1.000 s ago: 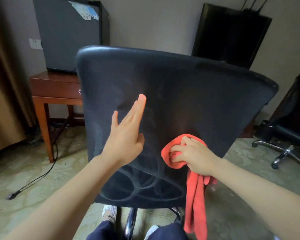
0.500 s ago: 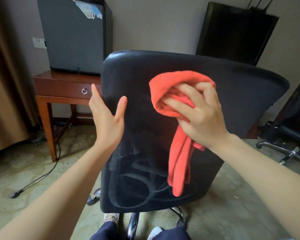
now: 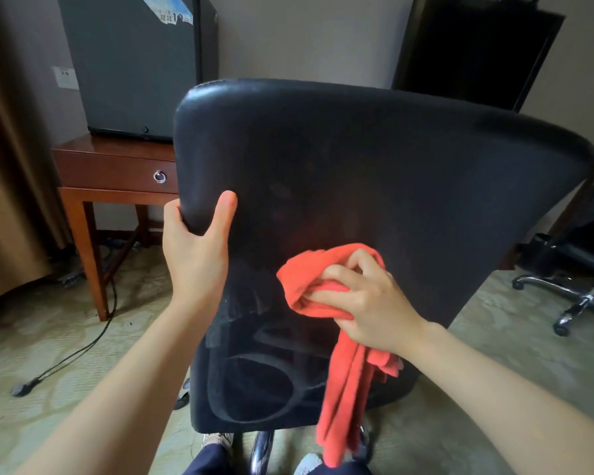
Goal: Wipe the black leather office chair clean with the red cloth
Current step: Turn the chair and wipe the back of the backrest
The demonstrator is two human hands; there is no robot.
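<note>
The black leather office chair (image 3: 374,173) fills the middle of the head view, its backrest's rear face turned to me. My left hand (image 3: 194,250) grips the backrest's left edge, thumb on the near face and fingers wrapped behind. My right hand (image 3: 364,299) holds the bunched red cloth (image 3: 304,279) and presses it against the lower middle of the backrest. The cloth's loose end hangs down below my wrist toward the chair's chrome post (image 3: 261,452).
A wooden side table (image 3: 114,173) with a dark box (image 3: 131,66) on top stands behind the chair at left, a black cable (image 3: 83,347) trailing across the carpet. A second chair's chrome base (image 3: 576,299) sits at right. A dark flat panel (image 3: 477,49) leans on the wall.
My right hand with the cloth moved down from the upper backrest to its lower middle. My left hand went from flat against the backrest to gripping its left edge.
</note>
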